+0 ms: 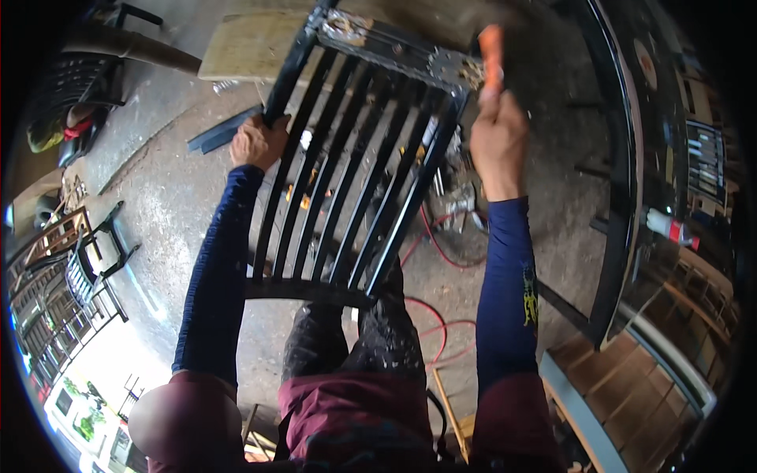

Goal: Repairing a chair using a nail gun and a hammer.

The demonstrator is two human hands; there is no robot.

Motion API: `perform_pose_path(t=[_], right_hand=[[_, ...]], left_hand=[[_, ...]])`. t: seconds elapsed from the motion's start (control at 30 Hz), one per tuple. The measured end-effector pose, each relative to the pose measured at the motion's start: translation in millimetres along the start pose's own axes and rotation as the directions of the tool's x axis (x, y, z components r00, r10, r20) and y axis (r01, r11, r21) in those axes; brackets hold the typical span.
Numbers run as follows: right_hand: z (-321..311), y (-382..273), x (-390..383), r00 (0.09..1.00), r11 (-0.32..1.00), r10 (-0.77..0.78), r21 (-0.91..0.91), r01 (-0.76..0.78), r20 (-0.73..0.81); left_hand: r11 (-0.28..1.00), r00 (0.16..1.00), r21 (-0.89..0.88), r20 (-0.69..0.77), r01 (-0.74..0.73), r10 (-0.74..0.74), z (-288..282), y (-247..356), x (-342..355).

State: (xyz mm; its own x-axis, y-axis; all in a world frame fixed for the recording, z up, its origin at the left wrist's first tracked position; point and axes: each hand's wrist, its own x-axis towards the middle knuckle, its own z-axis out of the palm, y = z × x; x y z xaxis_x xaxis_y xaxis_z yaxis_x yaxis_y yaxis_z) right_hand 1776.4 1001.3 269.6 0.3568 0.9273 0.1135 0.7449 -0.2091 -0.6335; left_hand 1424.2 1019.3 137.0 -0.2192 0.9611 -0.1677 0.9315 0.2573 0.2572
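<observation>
A black wooden chair (347, 173) with a slatted back stands tilted before me, its top rail close to my legs. My left hand (260, 142) is closed round its left side post. In my raised right hand (499, 142) is a tool with an orange handle (491, 57), held just beyond the chair's far right corner. Motion smears the tool, and I cannot make out its working end. Bare, rough patches mark the far crosspiece (394, 51), with pale yellowish material at its right end.
Beyond the chair lies a wooden board (252, 43); dark strips (225, 132) rest left of my left hand. A red hose (441, 327) curls over the concrete floor. A long black frame (619, 197) stands at right. Chair frames (95, 268) crowd the left.
</observation>
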Motion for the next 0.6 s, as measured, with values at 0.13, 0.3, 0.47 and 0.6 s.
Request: perform_pose_path(t=[0.13,0.3,0.47,0.6], right_hand=[[19.6,25.0,-4.1,0.895,0.887,0.092,0.445,0.125,-0.435],[15.7,31.7,17.7,0.994,0.982,-0.092,-0.157,0.101,0.059],[36.4,37.2,-12.5,0.987,0.988,0.007,0.157,0.018,-0.159],[29.1,25.7,-3.4,0.983,0.999,0.026,-0.036,-0.02,0.184]], left_hand=[[0.997,1.0,-0.075,0.02,-0.015,0.017,4.0,29.9,5.3],[0.999,0.999,-0.04,0.041,0.012,-0.011,0.2,22.0,2.6],[0.995,0.998,-0.091,0.051,0.031,-0.027,-2.8,33.6,3.5],[0.996,0.993,-0.065,0.102,0.067,-0.06,-12.6,26.7,6.2]])
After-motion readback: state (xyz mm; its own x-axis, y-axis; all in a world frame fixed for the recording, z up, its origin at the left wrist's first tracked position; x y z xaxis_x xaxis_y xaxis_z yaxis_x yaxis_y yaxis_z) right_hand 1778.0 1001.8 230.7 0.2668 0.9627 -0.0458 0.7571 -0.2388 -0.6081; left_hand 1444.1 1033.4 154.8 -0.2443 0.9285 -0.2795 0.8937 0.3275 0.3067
